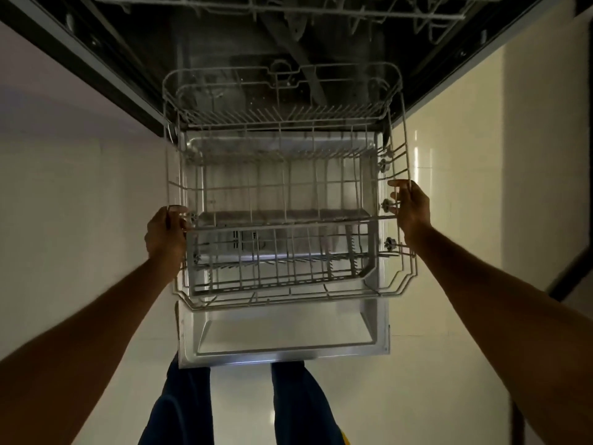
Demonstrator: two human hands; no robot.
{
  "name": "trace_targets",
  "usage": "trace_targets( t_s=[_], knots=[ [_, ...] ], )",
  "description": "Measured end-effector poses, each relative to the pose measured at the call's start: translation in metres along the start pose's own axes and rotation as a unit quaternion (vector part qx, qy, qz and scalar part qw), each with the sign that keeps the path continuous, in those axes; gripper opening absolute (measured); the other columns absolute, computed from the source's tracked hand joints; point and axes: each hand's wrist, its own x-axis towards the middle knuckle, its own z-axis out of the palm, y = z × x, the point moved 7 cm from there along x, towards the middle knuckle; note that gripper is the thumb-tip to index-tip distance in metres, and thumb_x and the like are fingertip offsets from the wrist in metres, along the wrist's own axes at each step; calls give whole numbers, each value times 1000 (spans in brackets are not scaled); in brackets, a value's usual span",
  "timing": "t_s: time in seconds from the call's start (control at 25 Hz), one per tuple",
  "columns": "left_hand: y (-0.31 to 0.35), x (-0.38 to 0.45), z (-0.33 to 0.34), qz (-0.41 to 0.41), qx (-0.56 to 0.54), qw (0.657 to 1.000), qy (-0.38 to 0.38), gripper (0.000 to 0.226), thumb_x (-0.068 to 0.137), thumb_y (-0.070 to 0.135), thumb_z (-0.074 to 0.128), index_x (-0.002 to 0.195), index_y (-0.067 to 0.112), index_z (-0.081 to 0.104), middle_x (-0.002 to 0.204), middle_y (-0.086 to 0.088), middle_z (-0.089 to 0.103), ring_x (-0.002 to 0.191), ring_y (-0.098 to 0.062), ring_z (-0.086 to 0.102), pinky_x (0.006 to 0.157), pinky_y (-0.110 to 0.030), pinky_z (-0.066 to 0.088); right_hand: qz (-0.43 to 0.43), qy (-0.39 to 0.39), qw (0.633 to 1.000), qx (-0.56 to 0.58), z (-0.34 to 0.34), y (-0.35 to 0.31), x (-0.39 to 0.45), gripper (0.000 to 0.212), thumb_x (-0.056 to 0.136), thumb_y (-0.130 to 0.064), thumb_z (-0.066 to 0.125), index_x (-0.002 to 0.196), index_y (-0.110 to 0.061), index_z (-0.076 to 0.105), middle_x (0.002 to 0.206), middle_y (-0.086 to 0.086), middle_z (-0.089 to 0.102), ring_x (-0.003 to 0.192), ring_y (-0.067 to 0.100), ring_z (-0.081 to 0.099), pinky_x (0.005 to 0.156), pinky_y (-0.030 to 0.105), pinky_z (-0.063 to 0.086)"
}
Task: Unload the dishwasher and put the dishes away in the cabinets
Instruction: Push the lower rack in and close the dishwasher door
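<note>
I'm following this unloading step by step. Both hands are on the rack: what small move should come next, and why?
Probably slide the rack back in: it looks empty, both hands (left, right) grip its side rims, and it sits over the open door.

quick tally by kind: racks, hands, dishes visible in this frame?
Wire racks: 2, the lower rack and the upper rack
Hands: 2, left hand and right hand, each gripping a side of the lower rack
Dishes: 0 visible
Total: 4

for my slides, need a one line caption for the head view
Left hand and right hand grip the sides of the empty lower rack above the open dishwasher door.
</note>
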Motion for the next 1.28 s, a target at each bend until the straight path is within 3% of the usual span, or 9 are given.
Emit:
trace_targets(
  t_s=[0.12,0.24,0.44,0.6,0.88,1.0,1.12,1.2,1.28],
  knots=[
    [12,-6,-2,14,46,999,11,31,106,22,39,106,27,70,78,7,66,85,-21,66,81,-32,48,-5,5,1000,22,3,4,-9,32,112,-31,42,123,-16,68,112,3,66,103,20,67,97,48,60],
    [23,21,-13,50,79,994,54,32,106,28,39,110,26,71,94,-5,74,90,-27,70,83,-39,55,0,5,999,36,11,8,-5,35,111,-38,42,120,-16,69,111,3,66,107,30,66,83,41,58],
    [43,88,-15,34,33,998,-40,33,99,34,41,95,38,73,80,-1,70,89,-39,73,79,-46,57,-7,18,999,51,30,-7,9,38,110,-39,42,115,-12,68,96,2,63,89,25,61,61,26,50],
    [57,88,-3,6,0,999,-38,33,100,26,42,91,32,73,72,3,68,79,-28,72,83,-50,60,-10,42,998,48,30,-35,36,31,112,-31,40,108,-16,67,89,-2,62,73,13,62,49,19,47],
    [96,104,18,-5,-46,999,-13,37,94,23,40,101,21,76,77,6,69,76,-14,67,80,-44,60,-1,66,998,-14,27,-73,90,31,104,-38,41,92,-30,68,88,-6,65,81,21,62,37,12,35],
    [99,110,10,31,13,999,-3,28,98,35,48,105,26,73,90,5,76,86,-15,74,84,-47,63,-16,109,993,-49,22,-80,79,25,107,-42,48,111,-27,68,100,-6,68,82,14,65,53,17,43],
    [75,73,-7,58,109,991,56,41,96,49,53,128,25,64,119,-7,72,107,-26,69,96,-41,56,24,171,983,-62,-1,-54,34,47,102,-58,55,130,-21,62,119,-3,69,105,15,66,80,18,50],
    [34,29,-15,-94,9,989,117,60,100,50,53,144,9,53,138,-15,62,125,-30,60,108,-37,47,57,236,969,-40,-14,-23,-6,67,97,-71,50,135,-16,59,133,6,68,121,25,65,103,31,51],
    [-15,-46,-1,-319,-165,925,125,74,101,62,44,151,7,44,142,-15,58,126,-30,60,109,-38,46,165,276,947,15,-8,23,-55,71,101,-67,48,143,-11,54,143,12,61,130,32,60,111,40,47]
  ],
)
